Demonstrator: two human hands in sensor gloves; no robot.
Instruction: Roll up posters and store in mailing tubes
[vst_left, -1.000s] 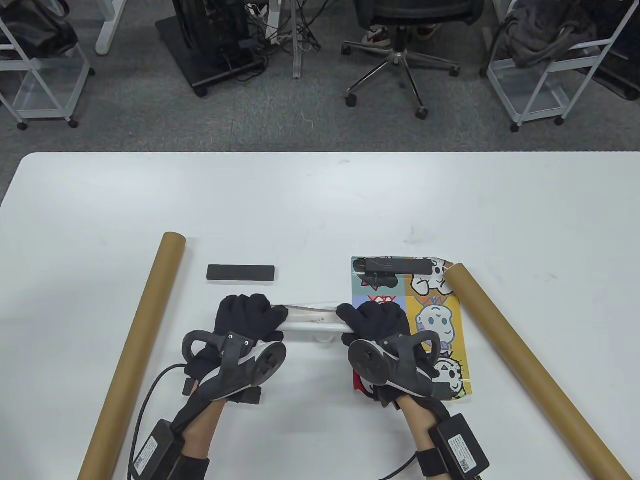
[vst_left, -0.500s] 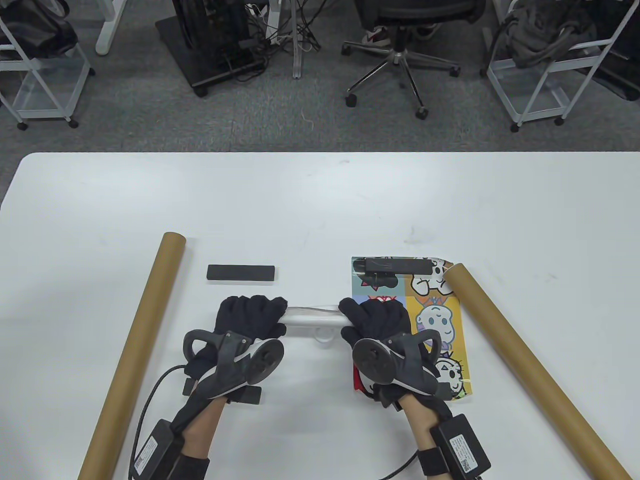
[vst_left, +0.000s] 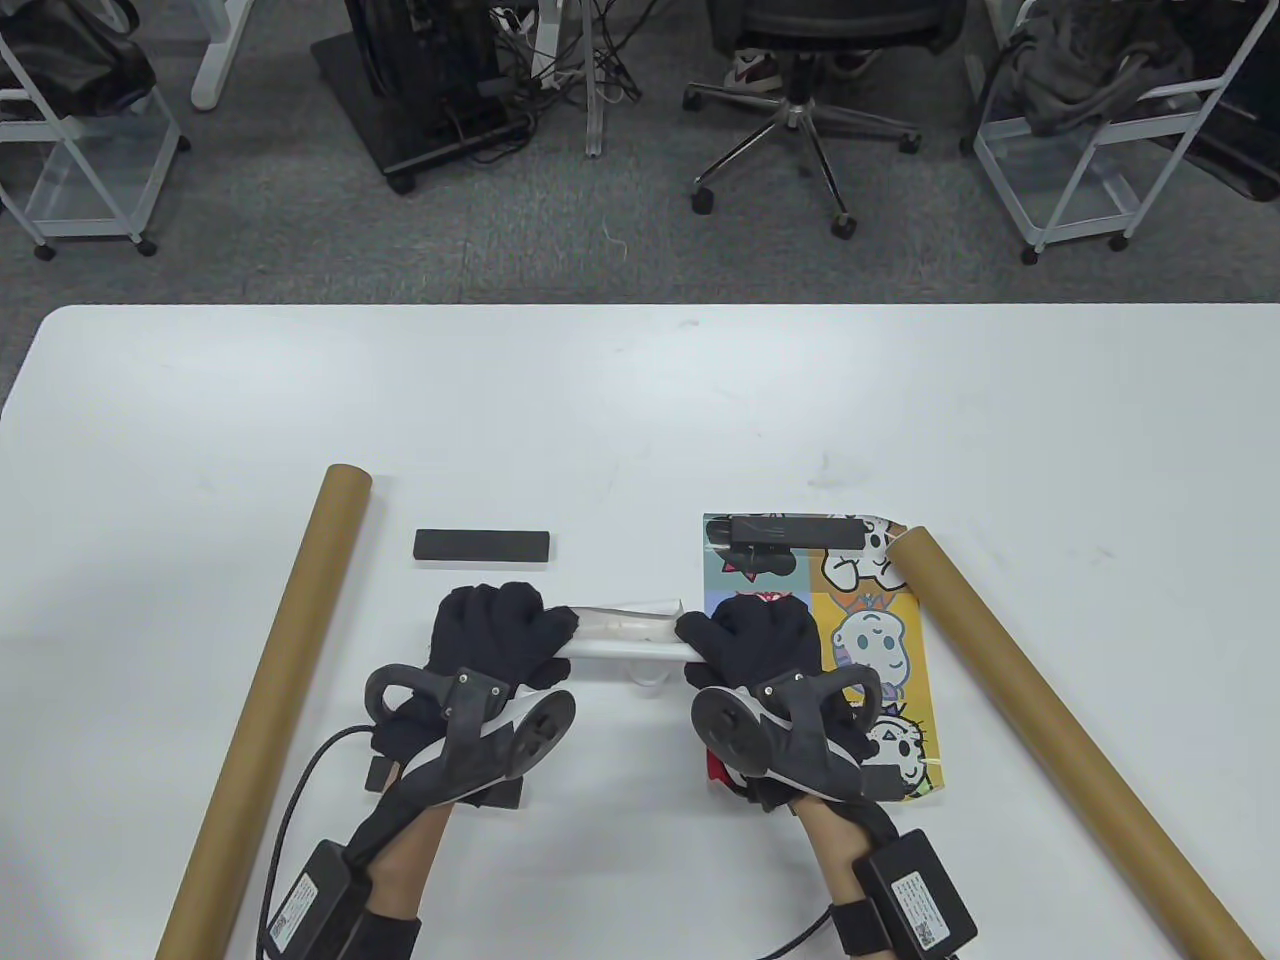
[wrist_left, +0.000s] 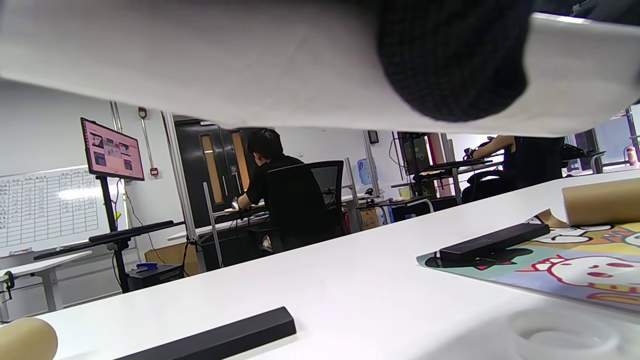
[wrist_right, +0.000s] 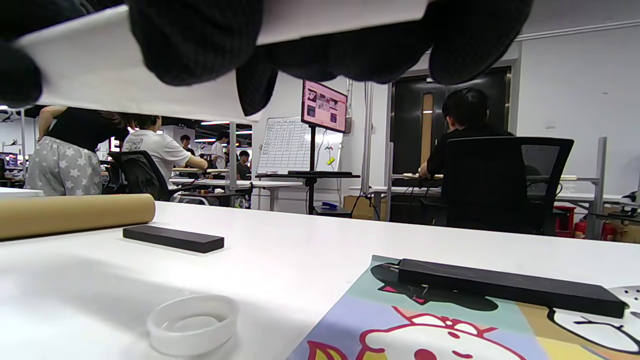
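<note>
While the camera above is looking down on the white table (vst_left: 640, 400), both black-gloved hands are gripping a rolled white poster (vst_left: 625, 635) held level between them near the front edge: the left hand (vst_left: 490, 635) is curling round its left end, the right hand (vst_left: 757, 640) round its right end. A long brown cardboard mailing tube (vst_left: 268, 700) is lying well to the left, a second brown tube (vst_left: 1060, 730) slanting away at the right. A flat colourful cartoon poster (vst_left: 870, 640) is lying under the right hand, a black bar weight (vst_left: 790, 530) pinning its far edge; another black bar (vst_left: 482, 545) is sitting alone, just beyond the left hand.

From the left wrist, the white roll (wrist_left: 200, 55) is filling the top, a black fingertip (wrist_left: 450, 60) wrapping over it. Below, the lone bar (wrist_left: 220, 337) and the weighted poster (wrist_left: 560, 270) are lying on the tabletop.

From the right wrist, gloved fingers (wrist_right: 195, 35) are closing round the roll (wrist_right: 125, 85). A small white plastic ring (wrist_right: 192, 320) is sitting on the table beneath it, just left of the cartoon poster (wrist_right: 450, 330).
</note>
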